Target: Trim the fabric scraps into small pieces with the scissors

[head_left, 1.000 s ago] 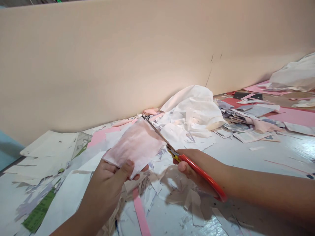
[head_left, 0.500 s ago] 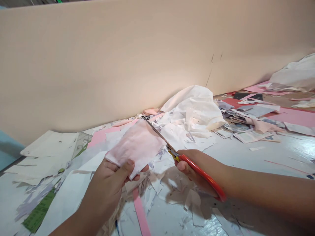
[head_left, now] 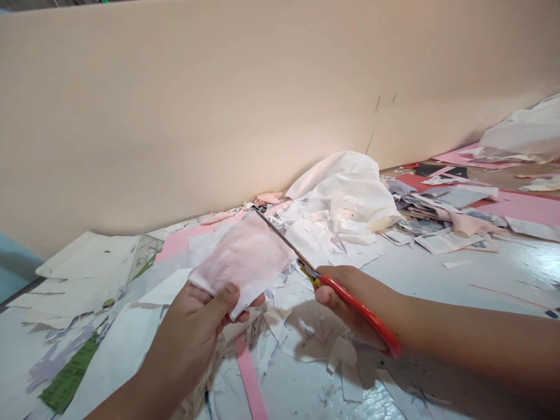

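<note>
A pale pink and white folded piece of paper (head_left: 247, 256) is pinched between the thumb and fingers of my left hand (head_left: 196, 324). My right hand (head_left: 356, 303) is wrapped round a pair of red-handled scissors (head_left: 365, 315). The long blades reach up and to the left, lying along the right edge of the paper, and look nearly closed. Whether the edge sits between them I cannot tell. Beneath both hands lie many paper scraps (head_left: 275, 324) and a bright pink strip (head_left: 251, 379).
A beige partition (head_left: 196, 116) rises behind the table. Against it rests a heap of crumpled white sheets (head_left: 345, 192). Stacked cut papers (head_left: 437, 216) and pink sheets (head_left: 525, 207) lie to the right. White sheets (head_left: 91, 262) and a green piece (head_left: 72, 373) are on the left.
Almost nothing differs. Both hands, the paper and the scissors keep nearly the same place, with only a very slight shift.
</note>
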{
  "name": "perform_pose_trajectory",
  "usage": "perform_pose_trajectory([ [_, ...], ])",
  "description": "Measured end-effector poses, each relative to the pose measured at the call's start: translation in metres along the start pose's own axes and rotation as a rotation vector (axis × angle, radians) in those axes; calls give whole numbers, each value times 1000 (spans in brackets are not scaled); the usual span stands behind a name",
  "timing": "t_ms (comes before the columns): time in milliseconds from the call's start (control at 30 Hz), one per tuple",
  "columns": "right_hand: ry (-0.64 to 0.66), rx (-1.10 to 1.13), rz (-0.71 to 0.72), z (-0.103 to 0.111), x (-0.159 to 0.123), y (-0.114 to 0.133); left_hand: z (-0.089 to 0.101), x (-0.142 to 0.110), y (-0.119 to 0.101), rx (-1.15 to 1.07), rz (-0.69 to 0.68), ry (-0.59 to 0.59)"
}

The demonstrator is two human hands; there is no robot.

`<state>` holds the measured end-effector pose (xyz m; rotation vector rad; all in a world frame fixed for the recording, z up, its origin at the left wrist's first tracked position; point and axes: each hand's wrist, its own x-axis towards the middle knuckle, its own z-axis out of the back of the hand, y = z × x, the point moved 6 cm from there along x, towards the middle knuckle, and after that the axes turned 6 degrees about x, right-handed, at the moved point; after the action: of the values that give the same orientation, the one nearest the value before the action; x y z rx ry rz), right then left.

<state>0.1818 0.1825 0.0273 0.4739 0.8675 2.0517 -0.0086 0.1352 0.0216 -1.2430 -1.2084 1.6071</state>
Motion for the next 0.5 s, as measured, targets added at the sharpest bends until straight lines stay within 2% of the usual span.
perform_pose_trajectory([
  [167, -23, 108, 4, -1, 2, -9, -2, 2, 0, -73, -10, 4],
  [267, -39, 325, -19, -2, 6, -17, -2, 4, 1, -121, -22, 27],
  [333, -49, 448, 16, 0, 7, -17, 2, 4, 1, -131, -32, -8],
  [400, -60, 427, 102, 5, 6, -11, 7, 5, -1, -123, -69, -67],
  [500, -7, 258, 186, 8, 1, 0, 13, 6, -4, -92, -141, -120],
])
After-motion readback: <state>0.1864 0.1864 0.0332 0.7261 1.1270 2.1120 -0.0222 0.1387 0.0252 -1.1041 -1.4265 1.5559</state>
